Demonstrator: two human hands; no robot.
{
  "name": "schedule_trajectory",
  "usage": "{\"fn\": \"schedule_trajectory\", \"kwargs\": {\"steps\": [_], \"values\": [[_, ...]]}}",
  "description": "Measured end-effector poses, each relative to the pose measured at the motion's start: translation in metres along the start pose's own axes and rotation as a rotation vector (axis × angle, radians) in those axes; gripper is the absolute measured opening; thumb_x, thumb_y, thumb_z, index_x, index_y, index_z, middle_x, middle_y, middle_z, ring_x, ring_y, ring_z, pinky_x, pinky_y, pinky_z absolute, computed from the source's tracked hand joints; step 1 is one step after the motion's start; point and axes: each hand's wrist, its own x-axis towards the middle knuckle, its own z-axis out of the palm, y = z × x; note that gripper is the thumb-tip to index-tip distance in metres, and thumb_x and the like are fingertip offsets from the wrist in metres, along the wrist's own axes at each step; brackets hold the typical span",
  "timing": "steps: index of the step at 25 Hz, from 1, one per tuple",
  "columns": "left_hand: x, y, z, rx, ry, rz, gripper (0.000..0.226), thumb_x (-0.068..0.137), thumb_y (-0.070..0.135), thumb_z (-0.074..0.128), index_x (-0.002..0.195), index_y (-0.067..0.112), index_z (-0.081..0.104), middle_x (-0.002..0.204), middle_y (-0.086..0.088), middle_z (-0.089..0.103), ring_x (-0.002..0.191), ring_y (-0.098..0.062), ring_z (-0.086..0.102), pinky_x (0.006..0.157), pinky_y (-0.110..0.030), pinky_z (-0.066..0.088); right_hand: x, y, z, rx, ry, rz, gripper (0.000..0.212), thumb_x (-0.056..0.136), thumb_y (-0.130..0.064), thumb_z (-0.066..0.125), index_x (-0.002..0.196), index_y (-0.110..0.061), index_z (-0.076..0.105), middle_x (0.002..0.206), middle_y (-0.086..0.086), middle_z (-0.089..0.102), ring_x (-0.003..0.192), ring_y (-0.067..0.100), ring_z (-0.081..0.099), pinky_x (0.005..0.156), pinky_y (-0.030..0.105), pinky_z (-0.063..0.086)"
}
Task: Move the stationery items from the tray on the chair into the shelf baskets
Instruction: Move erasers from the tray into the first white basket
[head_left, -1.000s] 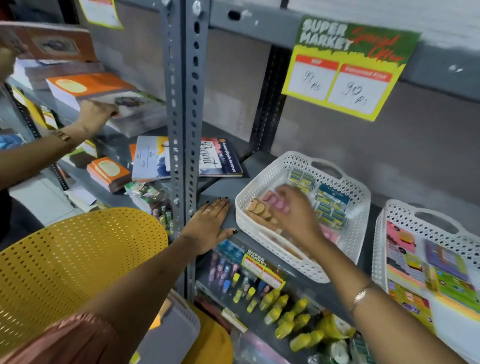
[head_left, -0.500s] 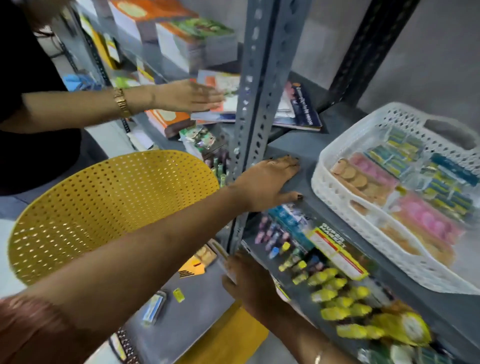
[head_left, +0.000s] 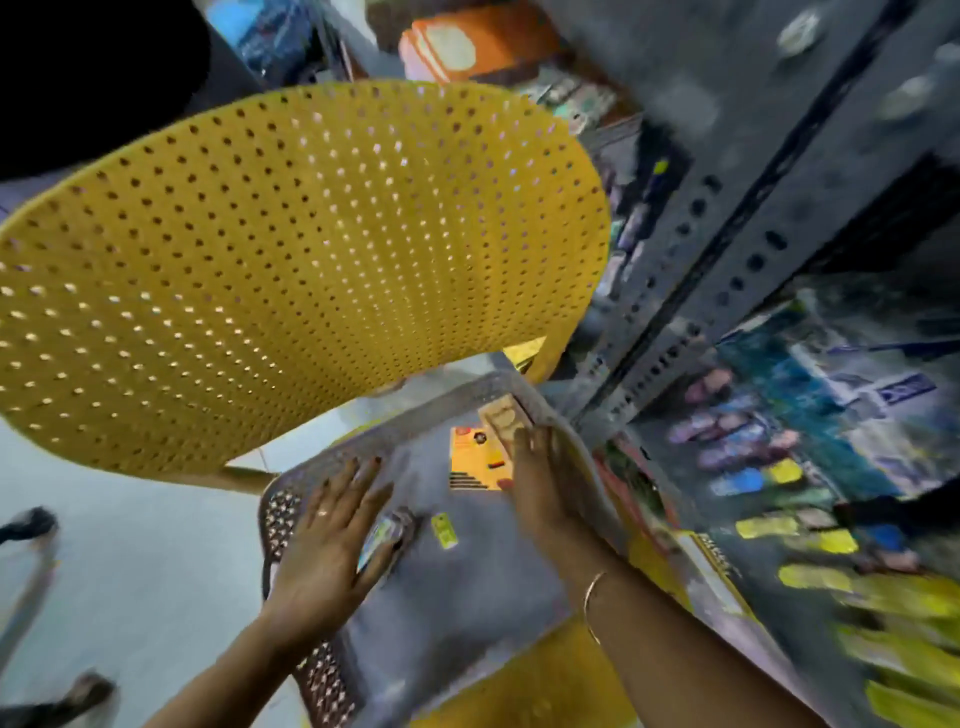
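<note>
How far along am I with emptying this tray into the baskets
Mostly done: the grey tray on the yellow chair is largely bare. In hand: your left hand is on a small packet; your right hand reaches the far corner. Left: an orange card, a tan pack, a yellow piece.

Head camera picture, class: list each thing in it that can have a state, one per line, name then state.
Tray: on the chair seat, nearly empty.
Left hand: flat, fingers spread over a small packet; grip not yet closed.
Right hand: open, at the tray's far corner by the brown pack.
Orange card: lying flat in the tray.
Yellow piece: loose on the tray floor.
Yellow chair: upright, backrest bare.
</note>
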Motion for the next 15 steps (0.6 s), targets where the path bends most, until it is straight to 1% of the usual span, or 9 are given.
{"fn": "schedule_trajectory", "kwargs": {"steps": [1, 2, 3, 5, 7, 9, 11, 13, 15], "values": [[-0.020, -0.012, 0.011, 0.023, -0.059, -0.011, 0.058, 0.095, 0.054, 0.024, 0.126, 0.012, 0.049, 0.142, -0.010, 0.038, 0.133, -0.027, 0.028, 0.107, -0.039, 0.016, 0.001, -0.005, 0.003, -0.064, 0.035, 0.020, 0.069, 0.060, -0.032, 0.082, 0.119, -0.013, 0.054, 0.122, 0.020, 0.059, 0.115, 0.036, 0.055, 0.087, 0.038, 0.052], [-0.034, -0.021, 0.017, 0.047, -0.098, -0.012, 0.059, 0.095, 0.055, 0.024, 0.126, 0.012, 0.050, 0.142, -0.009, 0.038, 0.131, -0.027, 0.030, 0.108, -0.039, 0.017, 0.001, -0.008, 0.008, -0.092, 0.045, 0.040, 0.067, 0.054, -0.033, 0.084, 0.112, -0.015, 0.058, 0.113, 0.018, 0.064, 0.106, 0.034, 0.061, 0.076, 0.036, 0.055], [-0.043, -0.028, 0.019, 0.066, -0.117, -0.015, 0.060, 0.095, 0.055, 0.024, 0.127, 0.012, 0.051, 0.143, -0.009, 0.037, 0.131, -0.027, 0.031, 0.108, -0.038, 0.017, 0.003, -0.011, 0.011, -0.089, 0.077, 0.048, 0.062, 0.055, -0.031, 0.083, 0.110, -0.015, 0.058, 0.108, 0.018, 0.065, 0.101, 0.033, 0.062, 0.070, 0.035, 0.055], [-0.047, -0.031, 0.018, 0.081, -0.125, -0.017, 0.061, 0.094, 0.055, 0.025, 0.129, 0.011, 0.051, 0.144, -0.009, 0.037, 0.134, -0.025, 0.029, 0.109, -0.039, 0.017, 0.007, -0.014, 0.015, -0.088, 0.136, 0.063, 0.056, 0.061, -0.025, 0.080, 0.110, -0.013, 0.055, 0.104, 0.018, 0.064, 0.098, 0.034, 0.060, 0.066, 0.036, 0.054], [-0.046, -0.029, 0.019, 0.096, -0.121, -0.014, 0.061, 0.094, 0.056, 0.025, 0.130, 0.012, 0.050, 0.145, -0.008, 0.036, 0.136, -0.023, 0.025, 0.110, -0.041, 0.017, 0.010, -0.013, 0.012, -0.069, 0.163, 0.051, 0.060, 0.060, -0.018, 0.080, 0.111, -0.009, 0.052, 0.104, 0.022, 0.061, 0.098, 0.037, 0.059, 0.067, 0.038, 0.054], [-0.045, -0.029, 0.021, 0.116, -0.136, -0.009, 0.063, 0.094, 0.057, 0.025, 0.129, 0.012, 0.052, 0.146, -0.007, 0.036, 0.137, -0.024, 0.025, 0.109, -0.043, 0.018, 0.010, -0.014, 0.010, -0.004, 0.105, 0.055, 0.062, 0.065, -0.015, 0.076, 0.119, -0.006, 0.047, 0.117, 0.027, 0.054, 0.110, 0.041, 0.051, 0.076, 0.043, 0.052], [-0.047, -0.029, 0.022, 0.136, -0.141, -0.013, 0.064, 0.093, 0.057, 0.024, 0.128, 0.012, 0.053, 0.145, -0.008, 0.036, 0.136, -0.025, 0.025, 0.108, -0.044, 0.018, 0.009, -0.014, 0.010, 0.010, 0.122, 0.048, 0.058, 0.069, -0.012, 0.072, 0.120, -0.003, 0.044, 0.123, 0.028, 0.051, 0.116, 0.042, 0.047, 0.081, 0.045, 0.049], [-0.046, -0.029, 0.023, 0.147, -0.149, -0.015, 0.064, 0.093, 0.058, 0.023, 0.127, 0.012, 0.053, 0.145, -0.008, 0.037, 0.136, -0.025, 0.026, 0.108, -0.044, 0.019, 0.011, -0.012, 0.010, 0.011, 0.154, 0.039, 0.055, 0.069, -0.010, 0.072, 0.117, -0.002, 0.045, 0.122, 0.028, 0.053, 0.115, 0.042, 0.047, 0.080, 0.046, 0.049], [-0.045, -0.028, 0.023, 0.160, -0.154, -0.016, 0.065, 0.094, 0.058, 0.020, 0.128, 0.013, 0.052, 0.146, -0.008, 0.036, 0.136, -0.025, 0.025, 0.108, -0.044, 0.018, 0.009, -0.012, 0.006, 0.027, 0.156, 0.014, 0.058, 0.069, -0.010, 0.072, 0.119, -0.002, 0.044, 0.121, 0.027, 0.054, 0.115, 0.041, 0.047, 0.080, 0.046, 0.049]]}}
